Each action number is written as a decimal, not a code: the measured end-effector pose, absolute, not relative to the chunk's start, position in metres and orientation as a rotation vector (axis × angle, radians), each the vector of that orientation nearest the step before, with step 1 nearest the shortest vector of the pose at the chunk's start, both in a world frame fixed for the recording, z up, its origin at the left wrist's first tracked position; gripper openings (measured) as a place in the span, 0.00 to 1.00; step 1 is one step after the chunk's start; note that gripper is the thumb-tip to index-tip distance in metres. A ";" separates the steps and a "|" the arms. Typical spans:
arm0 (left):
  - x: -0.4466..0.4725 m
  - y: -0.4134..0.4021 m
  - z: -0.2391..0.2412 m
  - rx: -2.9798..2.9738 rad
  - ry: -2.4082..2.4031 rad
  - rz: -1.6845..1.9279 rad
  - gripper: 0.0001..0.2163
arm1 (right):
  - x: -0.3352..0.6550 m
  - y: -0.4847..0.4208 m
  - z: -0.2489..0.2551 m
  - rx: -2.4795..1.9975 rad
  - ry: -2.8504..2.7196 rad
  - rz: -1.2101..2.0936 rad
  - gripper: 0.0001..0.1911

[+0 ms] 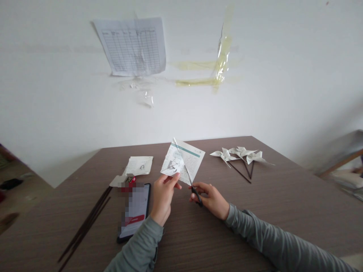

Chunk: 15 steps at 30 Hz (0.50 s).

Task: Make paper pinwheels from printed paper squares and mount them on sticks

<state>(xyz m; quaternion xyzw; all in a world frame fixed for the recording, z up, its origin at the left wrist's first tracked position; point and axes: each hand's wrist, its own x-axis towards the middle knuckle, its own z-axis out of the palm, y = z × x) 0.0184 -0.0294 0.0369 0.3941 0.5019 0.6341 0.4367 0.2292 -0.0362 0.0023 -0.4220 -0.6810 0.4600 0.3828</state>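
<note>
Between finger and thumb, my left hand pinches the lower edge of a square printed paper, held up above the table. My right hand is closed round the black handles of a pair of scissors. The blades lie along the paper's lower right part and point up and to the left. Whether they are cutting or only resting on the sheet, I cannot tell. A phone lies on the table just left of my left hand.
Three paper pinwheels on dark sticks lie at the right. At the left are a paper stack, a small red box and several dark sticks. The brown table meets a white wall holding a taped sheet.
</note>
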 end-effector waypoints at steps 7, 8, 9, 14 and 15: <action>0.018 -0.029 0.035 0.953 1.249 1.572 0.26 | 0.229 -0.037 0.004 -1.057 -1.729 1.176 0.36; 0.018 -0.029 0.036 0.954 1.249 1.572 0.26 | 0.229 -0.037 0.005 -1.059 -1.733 1.174 0.37; 0.018 -0.029 0.036 0.957 1.247 1.572 0.26 | 0.230 -0.037 0.006 -1.067 -1.737 1.174 0.37; 0.019 -0.030 0.038 0.956 1.243 1.571 0.25 | 0.230 -0.037 0.006 -1.104 -1.739 1.153 0.33; 0.019 -0.031 0.038 0.956 1.245 1.569 0.25 | 0.230 -0.037 0.005 -1.091 -1.741 1.150 0.34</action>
